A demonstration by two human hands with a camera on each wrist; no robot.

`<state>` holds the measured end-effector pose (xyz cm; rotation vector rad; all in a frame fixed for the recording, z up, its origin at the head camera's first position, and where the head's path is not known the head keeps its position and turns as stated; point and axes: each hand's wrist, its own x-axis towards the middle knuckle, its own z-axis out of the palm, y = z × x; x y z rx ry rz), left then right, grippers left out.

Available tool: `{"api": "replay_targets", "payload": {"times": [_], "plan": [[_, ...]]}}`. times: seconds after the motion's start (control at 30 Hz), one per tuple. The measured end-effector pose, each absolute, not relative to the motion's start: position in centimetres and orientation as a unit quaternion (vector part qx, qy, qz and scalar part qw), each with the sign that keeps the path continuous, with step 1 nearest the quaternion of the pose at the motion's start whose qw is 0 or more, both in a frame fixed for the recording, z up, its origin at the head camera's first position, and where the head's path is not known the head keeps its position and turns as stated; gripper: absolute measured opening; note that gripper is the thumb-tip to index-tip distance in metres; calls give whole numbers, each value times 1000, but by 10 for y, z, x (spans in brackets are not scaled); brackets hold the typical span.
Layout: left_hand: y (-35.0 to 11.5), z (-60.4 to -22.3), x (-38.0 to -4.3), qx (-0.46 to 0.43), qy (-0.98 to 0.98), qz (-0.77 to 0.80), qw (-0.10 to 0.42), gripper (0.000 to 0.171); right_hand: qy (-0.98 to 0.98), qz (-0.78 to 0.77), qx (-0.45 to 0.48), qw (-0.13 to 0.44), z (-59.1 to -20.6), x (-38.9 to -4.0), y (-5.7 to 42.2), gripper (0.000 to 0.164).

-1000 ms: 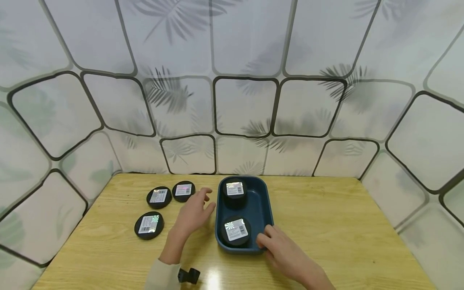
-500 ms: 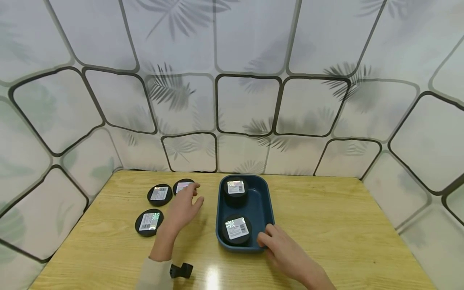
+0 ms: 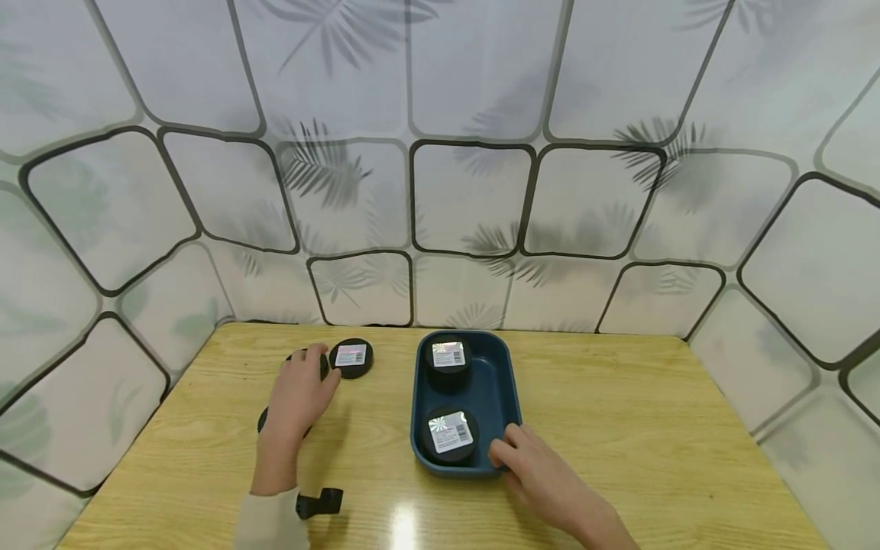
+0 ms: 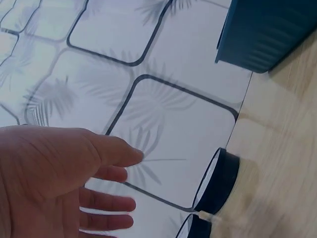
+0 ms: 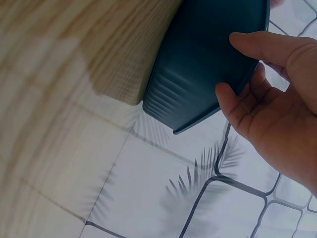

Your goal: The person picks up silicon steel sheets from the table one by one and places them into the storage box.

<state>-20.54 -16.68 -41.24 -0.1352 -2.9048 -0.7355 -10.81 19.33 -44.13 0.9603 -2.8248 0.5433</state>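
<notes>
My left hand (image 3: 299, 397) hovers with straight fingers over the left group of flat, round black discs. One disc (image 3: 323, 365) lies mostly hidden under its fingers, another (image 3: 262, 419) behind the wrist side. A third disc (image 3: 352, 358) with a white label sits just right of the fingertips. In the left wrist view, nothing is between the thumb and the fingers (image 4: 106, 201). My right hand (image 3: 543, 477) holds the near right corner of a dark blue tray (image 3: 491, 389), fingers at its rim. Inside the tray, one labelled disc (image 3: 450, 434) lies near and a taller black one or stack (image 3: 448, 365) far.
A wooden table (image 3: 639, 428) carries everything. Behind it hangs a patterned curtain-like wall (image 3: 467, 198) along the back and sides. A black strap mount (image 3: 319, 503) sticks out from the left wrist beside the pale sleeve (image 3: 271, 523).
My left hand has moved left, from beside the tray past the rightmost disc to the disc left of it. My right hand stays on the tray's corner.
</notes>
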Motion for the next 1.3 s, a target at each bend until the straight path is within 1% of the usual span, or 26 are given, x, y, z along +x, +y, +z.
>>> {"api": "replay_targets", "payload": {"times": [0.1,0.23,0.4,0.6,0.73,0.9,1.1,1.3], "plan": [[-175,-412,-202,-22,-970,-242,17,59,-932,179,312,47,-441,-108,193,33],[-188,-414,-200,5,-973,-223,-54,79,-933,178,309,42,-441,-108,193,33],[-204,-417,-197,28,-972,-211,-102,94,-933,175,311,42,-440,-108,193,33],[-217,-418,-193,33,-963,-222,-148,100,-932,176,313,45,-439,-108,193,33],[-222,-419,-191,36,-958,-227,-169,101,-932,175,314,48,-439,-108,193,33],[-224,-421,-192,26,-956,-223,-187,97,-933,175,313,45,-439,-108,193,32],[-220,-422,-193,30,-959,-215,-181,92,-930,178,316,53,-441,-108,194,33],[-216,-424,-194,34,-961,-215,-172,92,-926,184,322,63,-441,-108,194,35]]}}
